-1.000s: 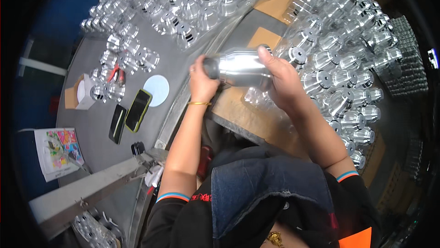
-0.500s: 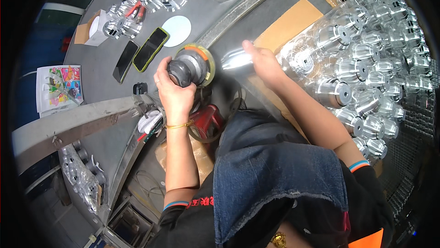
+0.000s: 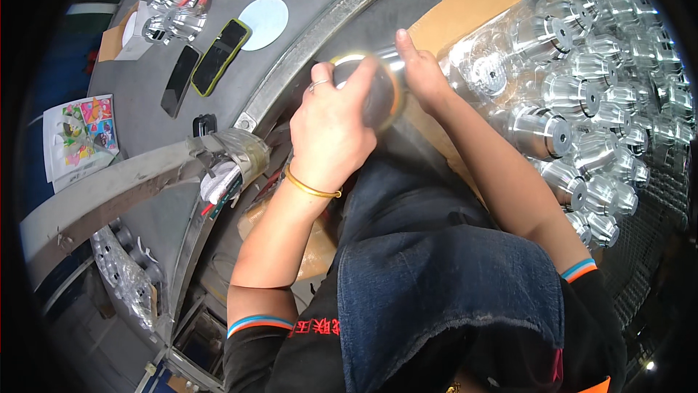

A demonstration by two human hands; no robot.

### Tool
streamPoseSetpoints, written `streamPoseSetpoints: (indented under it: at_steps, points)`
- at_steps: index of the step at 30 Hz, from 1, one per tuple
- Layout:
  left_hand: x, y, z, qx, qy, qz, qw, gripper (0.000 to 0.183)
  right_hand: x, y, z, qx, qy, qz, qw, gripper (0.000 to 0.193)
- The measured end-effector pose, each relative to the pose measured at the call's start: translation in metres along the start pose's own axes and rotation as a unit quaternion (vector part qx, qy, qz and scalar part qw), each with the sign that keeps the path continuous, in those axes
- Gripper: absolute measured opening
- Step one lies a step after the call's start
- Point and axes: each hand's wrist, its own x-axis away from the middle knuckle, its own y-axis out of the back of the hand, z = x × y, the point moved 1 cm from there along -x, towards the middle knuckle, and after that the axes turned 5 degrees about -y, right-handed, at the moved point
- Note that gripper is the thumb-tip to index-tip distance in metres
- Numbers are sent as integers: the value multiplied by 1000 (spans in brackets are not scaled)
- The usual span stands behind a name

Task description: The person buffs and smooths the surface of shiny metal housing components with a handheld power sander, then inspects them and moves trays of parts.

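Left hand (image 3: 329, 130): fingers curled over the back of the round disc tool (image 3: 380, 98), index and middle spread, full grip, thumb hidden. Right hand (image 3: 427, 77), just right of the disc tool: thumb sticking up, other fingers mostly out of sight, holding the metal cylinder (image 3: 393, 57); can't tell how tightly. Change vs half a second ago: clear gap between tool and cylinder then; now the tool overlaps it in view and hides most of it. Contact not visible. Tool body is dark, motion-blurred, with a yellow-orange rim; the cylinder sliver is smooth, mirror-bright. Upper right of the disc tool: flat tan cardboard (image 3: 465, 11). Right of it: shiny tapered metal parts (image 3: 536, 133), clear plastic over some. Upper left of it: pale round sheet (image 3: 265, 23), green-edged phone (image 3: 220, 58), both on matte grey table (image 3: 251, 95).
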Motion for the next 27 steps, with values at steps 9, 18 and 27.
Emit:
streamPoseSetpoints:
  at_steps: [9,18,27]
  points:
    - [-15,8,32,15,64,4,998,64,-14,1,-19,83,21,-15,996,76]
    - [-26,9,13,-20,12,36,999,59,-12,2,-29,39,68,-23,997,72]
    - [-30,12,20,-48,-37,53,997,59,-8,-3,-28,12,66,-18,998,73]
